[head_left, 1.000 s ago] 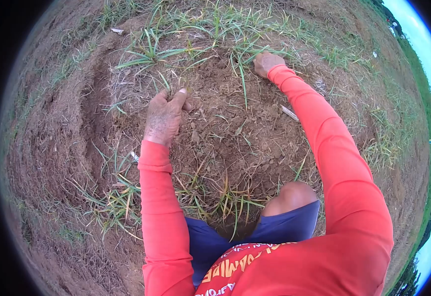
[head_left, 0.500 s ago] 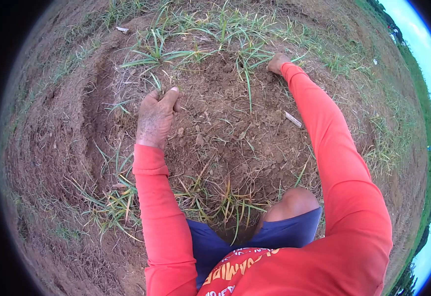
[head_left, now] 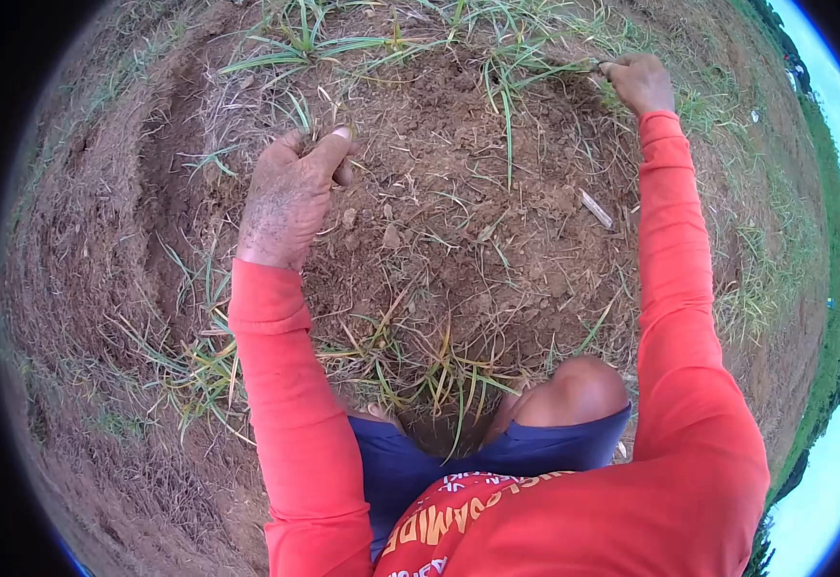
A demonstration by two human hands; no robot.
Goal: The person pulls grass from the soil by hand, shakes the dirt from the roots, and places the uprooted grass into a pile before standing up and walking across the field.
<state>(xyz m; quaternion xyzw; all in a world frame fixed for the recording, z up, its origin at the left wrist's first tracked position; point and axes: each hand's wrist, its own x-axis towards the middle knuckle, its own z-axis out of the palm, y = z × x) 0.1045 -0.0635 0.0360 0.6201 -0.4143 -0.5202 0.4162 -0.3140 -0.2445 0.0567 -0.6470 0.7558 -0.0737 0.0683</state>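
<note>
My left hand (head_left: pixel 290 197), soiled with earth, is closed above the bare soil, its thumb pressed against curled fingers. Thin dry blades show beside the thumb tip, and a small green shoot (head_left: pixel 299 113) stands just beyond; what the fingers hold, I cannot tell. Farther out on the right, my right hand (head_left: pixel 643 83) is closed in a pinch, with thin strands of grass (head_left: pixel 597 67) at its fingertips. Left of that hand grows a tuft of long-leaved green plants (head_left: pixel 508 82), some blades reaching toward the fingers.
Another long-leaved plant (head_left: pixel 303 43) grows ahead on the left. Yellowing plants (head_left: pixel 449 370) stand close before my knees, with more at the left (head_left: pixel 210 375). A pale stick (head_left: pixel 596 210) lies on the loose brown soil (head_left: pixel 439 231). A furrow (head_left: pixel 156 163) runs along the left.
My right hand has moved right and away from the base of the plant tuft. My left hand stays closed near the small shoot, while the view has shifted slightly.
</note>
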